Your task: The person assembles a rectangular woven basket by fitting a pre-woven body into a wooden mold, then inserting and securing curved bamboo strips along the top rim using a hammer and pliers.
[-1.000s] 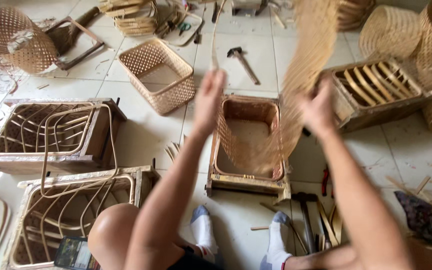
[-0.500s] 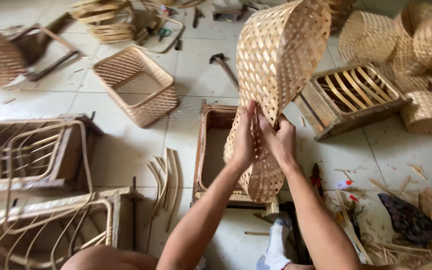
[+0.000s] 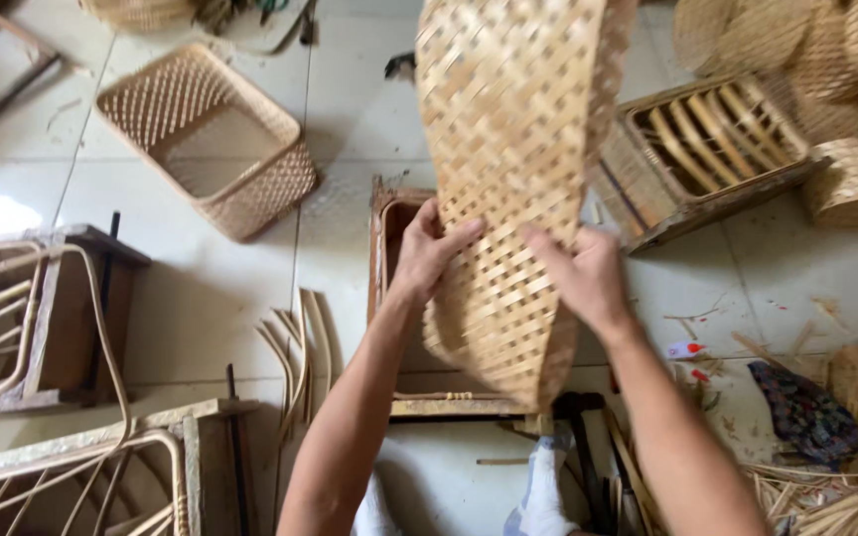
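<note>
**Woven panel held up over the wooden mould**

At my far left stand two wooden frames strung with bent rattan rods [image 3: 62,328], one behind the other on the pale tiled floor [image 3: 211,298]. Beyond them, further up the tiles, sits a finished rectangular woven basket [image 3: 213,139], open side up. A few curved cane strips [image 3: 295,347] lie loose on the floor just beside my left forearm.

My left hand [image 3: 427,253] grips the left edge of the woven bamboo panel [image 3: 508,179], thumb on the near face, fingers curled behind. The panel hangs tall and bent in front of me, and it hides most of the wooden box mould [image 3: 389,248] on the floor beneath it; only the mould's left wall and near rim show. My right hand [image 3: 578,273] clasps the panel's right edge, fingers spread over the weave.

To the right, a slatted wooden frame [image 3: 712,149] lies tilted, with woven baskets [image 3: 836,60] piled behind it. Cane scraps [image 3: 826,486] and a dark patterned cloth [image 3: 806,412] lie near my right arm. My socked feet [image 3: 538,491] show at the bottom.
</note>
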